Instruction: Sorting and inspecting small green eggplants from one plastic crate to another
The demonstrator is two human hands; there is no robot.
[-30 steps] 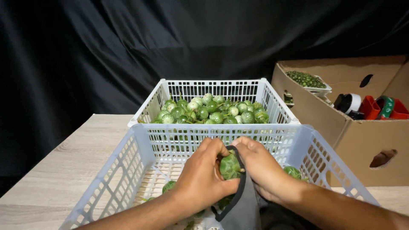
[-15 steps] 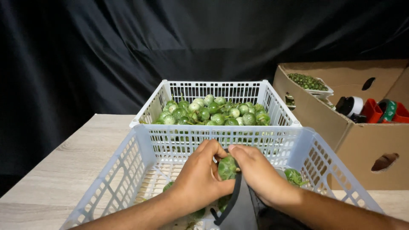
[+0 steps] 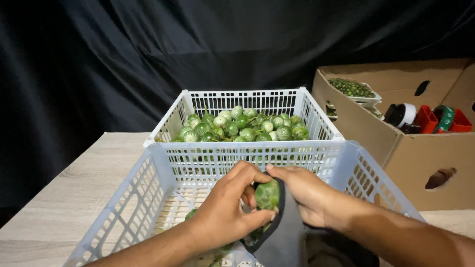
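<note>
Lately the two hands have closed in on each other: a second ago the right hand sat a little apart from the small round green eggplant, and now its fingers press against the left hand over it. The left hand (image 3: 225, 212) is curled around the green eggplant (image 3: 267, 194), thumb and fingers pinched on it, so that grip is clamped on the eggplant. The right hand (image 3: 307, 195) lies over the edge of a dark grey cloth (image 3: 284, 232), its fingers drawn together on the fabric beside the eggplant. The eggplant is held above the middle of the near white basket (image 3: 123, 207), toward its front edge, half wrapped in the cloth. It appears that the eggplant is being wiped or rubbed between cloth and fingers, though that is a judgement. A few more green eggplants lie on the near basket's floor under the wrists.

Behind it, touching its far wall, stands a second white basket (image 3: 170, 121) heaped with the same round green eggplants. Both rest on a pale wooden table (image 3: 64, 193). At the table's right edge sits an open cardboard box (image 3: 396, 148) holding a white tray of tiny green berries, a roll of tape and red and green items. Black fabric drapes the whole backdrop (image 3: 148, 49)
</note>
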